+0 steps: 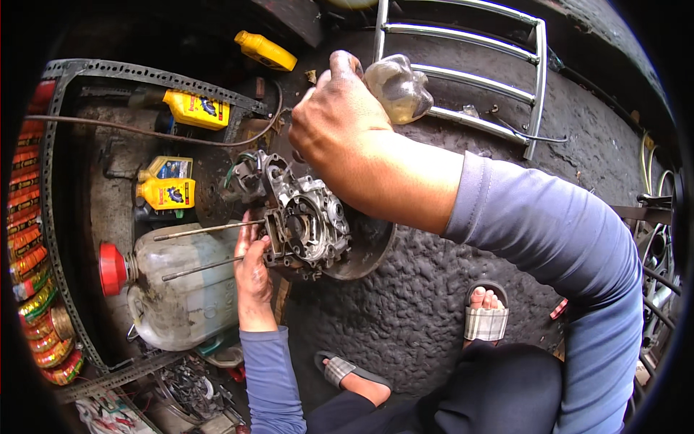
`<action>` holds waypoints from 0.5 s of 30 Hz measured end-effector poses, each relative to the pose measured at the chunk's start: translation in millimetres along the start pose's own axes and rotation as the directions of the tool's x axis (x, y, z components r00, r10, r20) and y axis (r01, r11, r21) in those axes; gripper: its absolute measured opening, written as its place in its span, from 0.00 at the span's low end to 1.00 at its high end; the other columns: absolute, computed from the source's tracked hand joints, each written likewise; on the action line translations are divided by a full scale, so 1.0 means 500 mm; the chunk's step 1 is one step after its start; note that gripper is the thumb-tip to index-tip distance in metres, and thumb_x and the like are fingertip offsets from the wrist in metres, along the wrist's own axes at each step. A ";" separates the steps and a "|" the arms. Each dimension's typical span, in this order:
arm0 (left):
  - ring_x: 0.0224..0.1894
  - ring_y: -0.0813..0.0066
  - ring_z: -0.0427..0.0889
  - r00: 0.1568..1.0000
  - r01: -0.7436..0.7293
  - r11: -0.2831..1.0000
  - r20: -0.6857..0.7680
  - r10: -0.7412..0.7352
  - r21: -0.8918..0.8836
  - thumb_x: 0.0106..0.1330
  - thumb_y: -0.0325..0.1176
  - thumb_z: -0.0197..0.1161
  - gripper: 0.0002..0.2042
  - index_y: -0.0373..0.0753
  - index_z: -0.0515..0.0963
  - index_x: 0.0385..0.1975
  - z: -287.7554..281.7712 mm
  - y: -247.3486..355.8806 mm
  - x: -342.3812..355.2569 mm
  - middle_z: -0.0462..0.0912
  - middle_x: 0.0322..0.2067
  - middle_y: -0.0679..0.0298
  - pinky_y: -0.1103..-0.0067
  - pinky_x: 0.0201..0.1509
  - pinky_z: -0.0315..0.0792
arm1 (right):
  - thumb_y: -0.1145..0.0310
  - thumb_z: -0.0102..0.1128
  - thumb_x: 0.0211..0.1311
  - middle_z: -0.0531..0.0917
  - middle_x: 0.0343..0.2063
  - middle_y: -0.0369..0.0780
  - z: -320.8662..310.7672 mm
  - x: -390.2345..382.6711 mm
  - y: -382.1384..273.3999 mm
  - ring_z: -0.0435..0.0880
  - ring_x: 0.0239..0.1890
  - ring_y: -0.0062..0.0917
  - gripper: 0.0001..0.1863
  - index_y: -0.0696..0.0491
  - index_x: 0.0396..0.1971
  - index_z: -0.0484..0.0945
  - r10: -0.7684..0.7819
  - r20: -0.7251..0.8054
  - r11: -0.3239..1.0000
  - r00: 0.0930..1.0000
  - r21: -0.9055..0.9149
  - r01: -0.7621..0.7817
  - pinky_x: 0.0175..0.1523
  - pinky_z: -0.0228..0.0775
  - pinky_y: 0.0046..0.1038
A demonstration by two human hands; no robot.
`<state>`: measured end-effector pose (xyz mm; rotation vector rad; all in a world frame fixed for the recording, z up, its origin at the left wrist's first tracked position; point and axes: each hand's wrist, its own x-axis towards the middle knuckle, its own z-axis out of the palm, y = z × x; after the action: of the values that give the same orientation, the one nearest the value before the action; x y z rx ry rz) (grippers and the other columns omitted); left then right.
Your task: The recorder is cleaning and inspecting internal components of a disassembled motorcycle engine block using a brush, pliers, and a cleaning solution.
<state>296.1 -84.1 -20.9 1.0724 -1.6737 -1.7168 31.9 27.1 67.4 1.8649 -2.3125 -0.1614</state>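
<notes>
A grey metal engine crankcase (307, 220) stands over a dark round pan (372, 249), with two long studs sticking out to the left. My left hand (253, 271) grips its left side near the studs, the thumb in front and some fingers hidden behind the metal. Above the crankcase, my right hand (336, 108) is closed around a clear plastic bottle (399, 88). The bottle's lobed base points to the right, and some yellowish liquid seems to show inside. My hand hides the bottle's neck.
Left of the crankcase lies a large cloudy jug (184, 271) with a red cap (112, 269). Yellow oil bottles (196, 108) rest within a perforated metal frame (144, 70). A chrome ladder-like rack (477, 83) lies at the back. Loose metal parts (191, 387) sit at lower left.
</notes>
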 end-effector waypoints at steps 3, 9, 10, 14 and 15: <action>0.72 0.63 0.64 0.977 -0.160 0.985 0.151 0.148 0.064 0.66 0.29 0.55 0.33 0.27 0.59 0.72 -0.033 -0.001 -0.006 0.65 0.71 0.51 0.71 0.76 0.56 | 0.60 0.66 0.60 0.86 0.31 0.35 -0.014 -0.003 0.012 0.84 0.42 0.29 0.08 0.46 0.35 0.89 -0.012 -0.027 0.999 1.000 0.037 0.013 0.55 0.61 0.43; 0.68 0.68 0.69 0.998 0.031 0.997 0.058 -0.036 0.078 0.74 0.39 0.59 0.30 0.32 0.61 0.72 0.001 0.019 -0.006 0.69 0.67 0.56 0.73 0.72 0.62 | 0.62 0.68 0.55 0.86 0.28 0.36 0.013 -0.029 0.006 0.85 0.39 0.31 0.08 0.47 0.34 0.88 -0.219 -0.026 0.971 0.975 0.097 0.220 0.54 0.61 0.42; 0.66 0.70 0.70 0.998 0.053 0.997 0.038 -0.056 0.055 0.73 0.37 0.61 0.30 0.34 0.63 0.71 -0.003 0.012 0.002 0.71 0.66 0.58 0.73 0.70 0.63 | 0.62 0.68 0.55 0.86 0.28 0.36 0.024 -0.028 0.005 0.85 0.39 0.31 0.08 0.47 0.34 0.88 -0.215 -0.020 0.971 0.976 0.099 0.216 0.54 0.61 0.42; 0.65 0.71 0.70 0.999 -0.040 0.988 0.024 0.037 0.148 0.71 0.31 0.64 0.28 0.36 0.64 0.70 0.024 -0.004 0.014 0.73 0.64 0.60 0.74 0.71 0.60 | 0.61 0.66 0.57 0.87 0.31 0.37 0.090 -0.026 -0.018 0.85 0.41 0.31 0.09 0.47 0.35 0.88 -0.179 0.062 0.983 0.982 0.042 0.177 0.54 0.61 0.43; 0.65 0.71 0.70 0.999 -0.034 0.989 0.031 0.030 0.147 0.71 0.31 0.64 0.28 0.36 0.64 0.70 0.034 -0.007 0.015 0.73 0.64 0.60 0.74 0.71 0.60 | 0.60 0.65 0.58 0.87 0.32 0.37 0.105 -0.029 -0.021 0.85 0.41 0.32 0.10 0.48 0.36 0.88 -0.154 0.085 0.988 0.984 0.040 0.151 0.55 0.61 0.43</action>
<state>278.7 -80.0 -26.9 1.0847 -1.8502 -1.6163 34.7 37.9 12.9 2.0921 -2.2392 -0.2292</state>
